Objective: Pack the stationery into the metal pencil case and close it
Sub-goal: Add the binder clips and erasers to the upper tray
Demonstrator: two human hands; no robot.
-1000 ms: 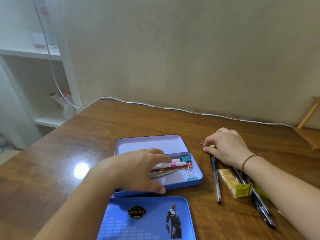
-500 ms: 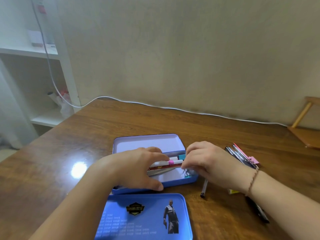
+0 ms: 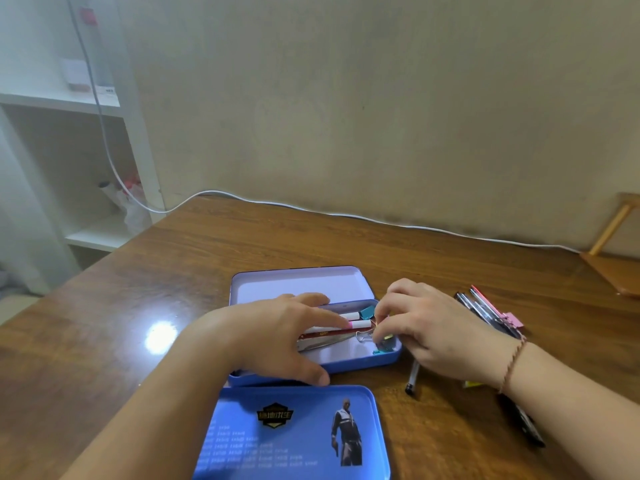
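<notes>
Right now we have the blue metal pencil case (image 3: 363, 362) lying open on the wooden table (image 3: 173, 282), its pale inner tray (image 3: 304, 282) tipped back behind it. A separate blue lid (image 3: 294, 434) with a printed figure and a badge sits just in front of the case, nearest to us.

Our left hand (image 3: 277, 337) lies across the left half of the case, fingers spread and flat, thumb resting on the front rim; its grip pinches nothing. Under the fingertips we see two white pens with pink bands (image 3: 356, 320), a dark red ruler (image 3: 329, 334) and a silvery tool beside it, all inside the case.

Our right hand (image 3: 433, 330) hovers over the right end of the case. Its grip is pressed together at thumb and forefinger, on something small with a yellow-green bit; we cannot tell what it is. Just below those fingers a wire-handled binder clip (image 3: 363, 337) and a teal clip (image 3: 367, 310) lie in the case.

Outside the case, a clear pen (image 3: 413, 375) pokes out from beneath our right hand, pointing toward us. Further right, several dark pens (image 3: 478, 308) and a pink clip (image 3: 512, 320) rest on the table, well apart from the case. A white cable (image 3: 415, 227) runs along the far edge by the wall.
</notes>
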